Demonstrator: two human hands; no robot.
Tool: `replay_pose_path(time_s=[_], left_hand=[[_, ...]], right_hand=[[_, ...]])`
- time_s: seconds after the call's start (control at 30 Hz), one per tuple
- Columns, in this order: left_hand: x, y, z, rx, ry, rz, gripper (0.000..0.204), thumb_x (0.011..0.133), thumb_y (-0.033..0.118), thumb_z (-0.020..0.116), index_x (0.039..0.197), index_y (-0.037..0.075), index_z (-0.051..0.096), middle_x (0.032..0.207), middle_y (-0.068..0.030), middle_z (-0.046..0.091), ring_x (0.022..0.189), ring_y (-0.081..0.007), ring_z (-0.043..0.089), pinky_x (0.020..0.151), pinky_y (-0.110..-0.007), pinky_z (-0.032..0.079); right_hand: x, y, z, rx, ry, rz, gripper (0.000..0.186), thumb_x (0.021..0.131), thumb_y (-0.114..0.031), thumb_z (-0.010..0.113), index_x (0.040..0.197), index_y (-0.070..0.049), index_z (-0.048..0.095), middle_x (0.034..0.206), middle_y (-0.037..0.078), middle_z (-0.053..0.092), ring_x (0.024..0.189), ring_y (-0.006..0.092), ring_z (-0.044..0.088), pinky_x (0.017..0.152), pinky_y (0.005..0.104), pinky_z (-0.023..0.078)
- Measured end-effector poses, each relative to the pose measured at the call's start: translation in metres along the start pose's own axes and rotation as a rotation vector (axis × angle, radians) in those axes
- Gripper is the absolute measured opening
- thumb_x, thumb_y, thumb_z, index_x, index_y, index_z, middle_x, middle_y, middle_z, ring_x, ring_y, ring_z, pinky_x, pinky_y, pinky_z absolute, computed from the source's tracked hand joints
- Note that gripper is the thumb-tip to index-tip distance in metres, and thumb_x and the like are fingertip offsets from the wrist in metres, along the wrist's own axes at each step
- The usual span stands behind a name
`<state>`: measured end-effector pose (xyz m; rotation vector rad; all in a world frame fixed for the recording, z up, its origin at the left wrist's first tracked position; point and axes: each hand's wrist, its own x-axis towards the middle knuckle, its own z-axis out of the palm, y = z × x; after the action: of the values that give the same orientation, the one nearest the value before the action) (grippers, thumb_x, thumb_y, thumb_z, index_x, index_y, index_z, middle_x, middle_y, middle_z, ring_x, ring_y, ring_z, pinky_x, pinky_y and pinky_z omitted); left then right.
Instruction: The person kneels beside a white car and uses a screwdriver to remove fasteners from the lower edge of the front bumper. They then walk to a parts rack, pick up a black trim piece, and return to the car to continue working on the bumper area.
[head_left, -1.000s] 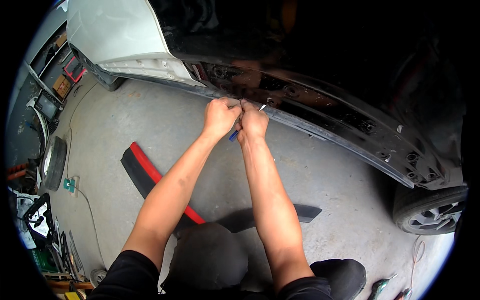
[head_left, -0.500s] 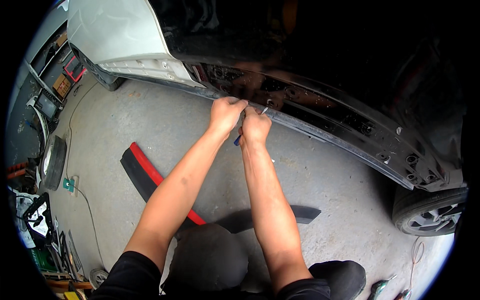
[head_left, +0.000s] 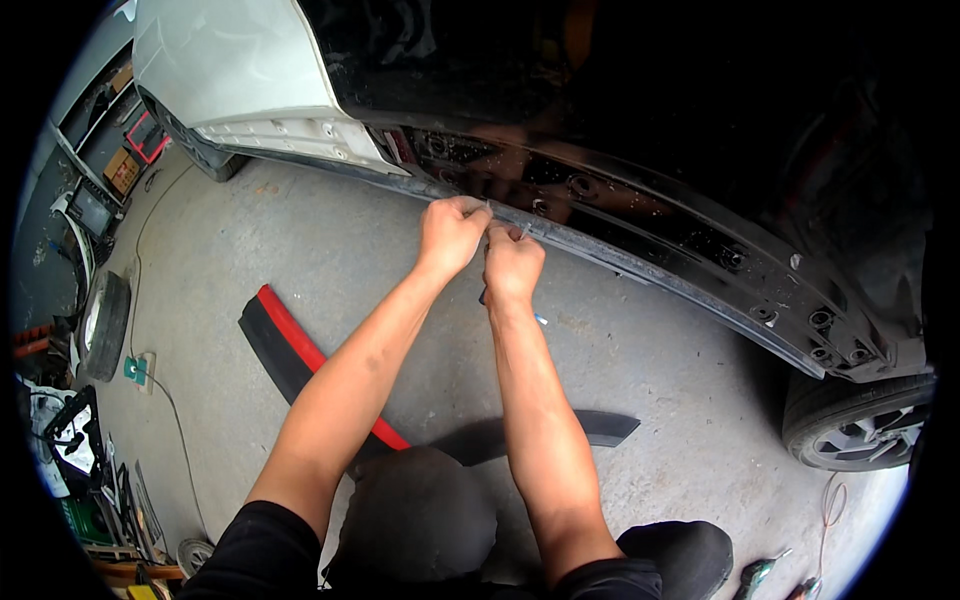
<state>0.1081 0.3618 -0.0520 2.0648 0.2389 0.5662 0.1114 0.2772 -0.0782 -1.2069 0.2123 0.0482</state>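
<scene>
Both my hands are closed at the lower sill [head_left: 650,270] of a car [head_left: 230,60] with a white door and dark glossy panel. My left hand [head_left: 450,235] pinches at the sill's edge; what is between its fingertips is too small to make out. Just right of it, my right hand [head_left: 514,262] is wrapped round a blue-handled tool [head_left: 483,297], mostly hidden under the hand. The exposed dark panel has several round fastener points [head_left: 820,319] along it.
A red-and-black trim strip [head_left: 285,320] and a dark curved trim [head_left: 610,428] lie on the floor [head_left: 250,230]. Wheels [head_left: 850,435] stand at both sides. A loose tyre [head_left: 105,325], cables, boxes [head_left: 122,170] and parts line the left. Power tools [head_left: 755,575] lie at lower right.
My hands have shifted slightly rightward along the sill, the right one also a little down. Less of the blue handle and of the pale piece beside my right fingers shows now.
</scene>
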Motion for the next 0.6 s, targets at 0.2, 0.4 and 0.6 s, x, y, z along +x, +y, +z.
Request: replay_pose_path(time_s=[0.2, 0.4, 0.6], left_hand=[[-0.006, 0.010, -0.006, 0.269, -0.005, 0.190, 0.016, 0.075, 0.010, 0.060, 0.085, 0.000, 0.069, 0.080, -0.0170, 0.067, 0.072, -0.0268, 0.066, 0.066, -0.035, 0.050], [-0.008, -0.002, -0.020, 0.346, -0.160, 0.059, 0.016, 0.074, 0.011, 0.059, 0.084, 0.003, 0.069, 0.077, -0.0161, 0.066, 0.072, -0.0308, 0.065, 0.067, -0.036, 0.050], [-0.020, 0.011, -0.014, 0.356, -0.109, 0.168, 0.017, 0.076, 0.010, 0.059, 0.088, 0.004, 0.070, 0.084, -0.0155, 0.066, 0.074, -0.0305, 0.065, 0.067, -0.037, 0.050]], right_hand=[[0.007, -0.001, 0.000, 0.198, -0.093, 0.073, 0.017, 0.085, -0.014, 0.060, 0.082, 0.002, 0.067, 0.060, 0.003, 0.055, 0.048, 0.0107, 0.046, 0.044, 0.0283, 0.037], [0.005, -0.011, 0.011, 0.202, -0.123, 0.151, 0.015, 0.085, -0.013, 0.061, 0.078, 0.000, 0.062, 0.056, 0.001, 0.049, 0.039, 0.0095, 0.037, 0.035, 0.0269, 0.027], [-0.001, 0.004, -0.009, 0.191, -0.015, -0.017, 0.015, 0.084, -0.010, 0.058, 0.079, 0.003, 0.065, 0.070, 0.005, 0.062, 0.064, 0.0104, 0.052, 0.058, 0.0260, 0.042]])
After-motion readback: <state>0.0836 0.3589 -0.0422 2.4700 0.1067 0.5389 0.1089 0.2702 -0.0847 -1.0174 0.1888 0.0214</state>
